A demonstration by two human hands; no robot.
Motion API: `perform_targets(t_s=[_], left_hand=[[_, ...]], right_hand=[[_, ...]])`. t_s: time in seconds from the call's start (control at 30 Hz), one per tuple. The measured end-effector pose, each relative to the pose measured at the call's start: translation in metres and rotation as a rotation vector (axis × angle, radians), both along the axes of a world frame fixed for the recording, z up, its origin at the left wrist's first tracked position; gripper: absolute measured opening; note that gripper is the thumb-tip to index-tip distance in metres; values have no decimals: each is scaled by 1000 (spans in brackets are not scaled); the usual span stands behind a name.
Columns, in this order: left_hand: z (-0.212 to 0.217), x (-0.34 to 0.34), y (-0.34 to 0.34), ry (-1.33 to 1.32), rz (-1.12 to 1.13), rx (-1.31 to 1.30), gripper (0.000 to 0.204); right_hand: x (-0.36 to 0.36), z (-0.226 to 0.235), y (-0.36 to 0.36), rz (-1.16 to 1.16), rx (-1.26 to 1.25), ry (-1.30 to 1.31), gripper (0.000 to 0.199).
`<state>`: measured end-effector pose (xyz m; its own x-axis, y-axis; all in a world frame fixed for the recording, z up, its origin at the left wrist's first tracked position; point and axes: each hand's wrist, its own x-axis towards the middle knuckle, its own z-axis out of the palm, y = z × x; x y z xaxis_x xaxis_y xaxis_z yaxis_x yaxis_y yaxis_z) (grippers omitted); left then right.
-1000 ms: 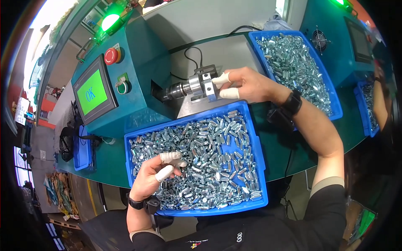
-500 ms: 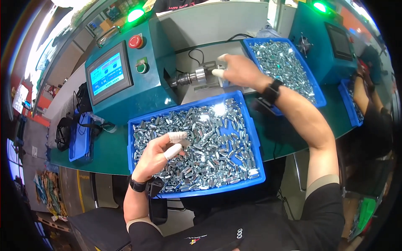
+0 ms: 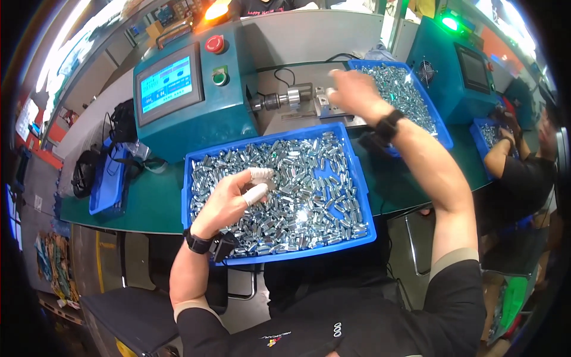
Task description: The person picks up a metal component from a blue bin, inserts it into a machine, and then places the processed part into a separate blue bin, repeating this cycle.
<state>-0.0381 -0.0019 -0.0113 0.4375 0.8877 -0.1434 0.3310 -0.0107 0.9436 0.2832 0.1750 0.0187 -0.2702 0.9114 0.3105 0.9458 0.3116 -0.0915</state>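
Note:
My left hand (image 3: 228, 203) is over a blue tray (image 3: 361, 196) heaped with small shiny metal sleeve-like parts (image 3: 291, 205). White covers wrap its thumb and forefinger, which curl toward each other among the parts. What lies between these fingertips cannot be made out. My right hand (image 3: 358, 97), also with white fingertip covers, hovers just right of and above the metal fixture block (image 3: 324, 106). Its thumb and forefinger are apart, with nothing visible between them. Left of the block, a round metal chuck or spindle (image 3: 279, 100) projects from the teal machine (image 3: 196, 131).
The machine carries a lit screen (image 3: 168, 84), a red stop button (image 3: 215, 44), a green button (image 3: 220, 76) and an orange lamp (image 3: 217, 10). Another full blue tray (image 3: 437, 128) stands behind my right wrist. At right, a co-worker's arm (image 3: 496, 156) reaches toward a smaller tray (image 3: 479, 134).
My right hand has moved up and right, off the fixture block. The near machine's lamp has turned from green to orange. My left hand stays over the tray. The whole view has shifted slightly.

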Motion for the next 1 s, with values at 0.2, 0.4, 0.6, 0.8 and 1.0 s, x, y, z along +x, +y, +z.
perform_targets(t_s=[0.2,0.4,0.6,0.8,1.0], left_hand=[[1,-8,1,8,14,52,36],[4,-5,4,4,8,74,36],[1,-8,0,-47,5,86,36],[-2,-10,4,-98,-70,-83,36],[3,-11,8,-165,-179,-64,37]], right_hand=[[120,-13,-23,-208,1,-76,47],[94,-26,-74,261,35,165,34],[13,-67,-97,521,42,-142,13],[6,-67,-95,503,-28,-308,12],[3,-47,-98,616,-79,-222,12]])
